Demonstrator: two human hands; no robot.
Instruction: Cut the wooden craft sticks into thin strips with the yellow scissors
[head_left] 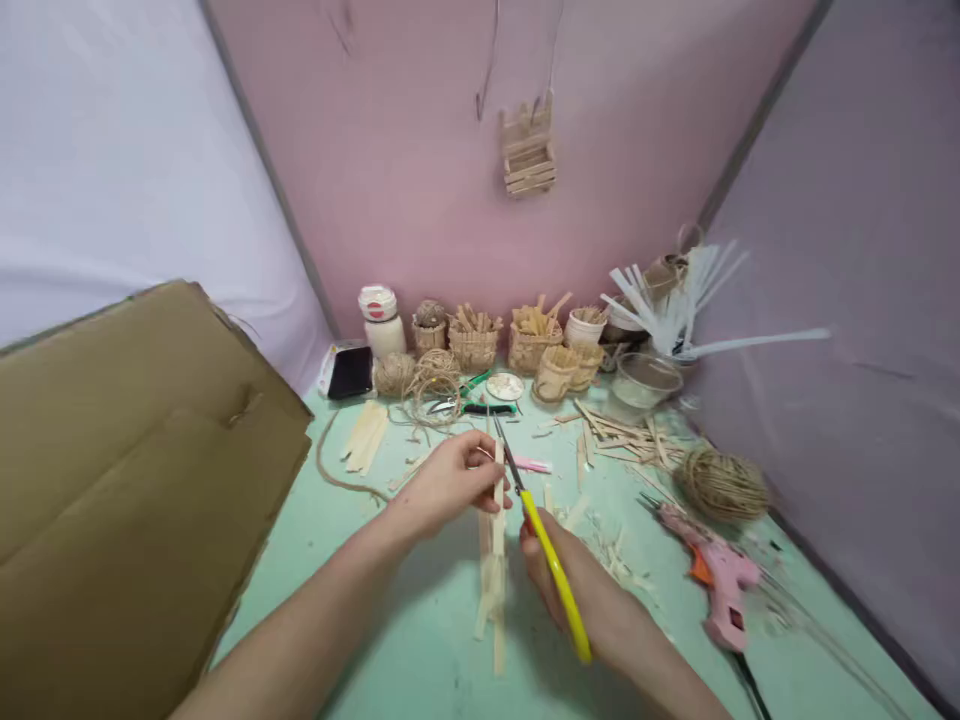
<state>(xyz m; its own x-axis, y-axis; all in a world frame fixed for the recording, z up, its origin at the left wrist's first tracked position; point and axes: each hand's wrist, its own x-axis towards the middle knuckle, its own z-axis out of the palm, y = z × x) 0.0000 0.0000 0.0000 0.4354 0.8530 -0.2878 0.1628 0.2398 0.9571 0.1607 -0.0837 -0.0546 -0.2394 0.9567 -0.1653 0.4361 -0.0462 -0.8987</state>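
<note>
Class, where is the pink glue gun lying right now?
The pink glue gun lies on the green table at the right, below the twine ball.

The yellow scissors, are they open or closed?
Cannot tell: the scissors are in the right hand, and their thin blades by the wooden sticks look blurred.

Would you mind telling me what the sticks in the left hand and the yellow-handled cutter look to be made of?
The sticks look like pale, unfinished wood: flat, matte strips like craft sticks. The cutter in the right hand seems to have glossy yellow plastic handles and dark, probably metal, blades. The left hand pinches the sticks.
</note>
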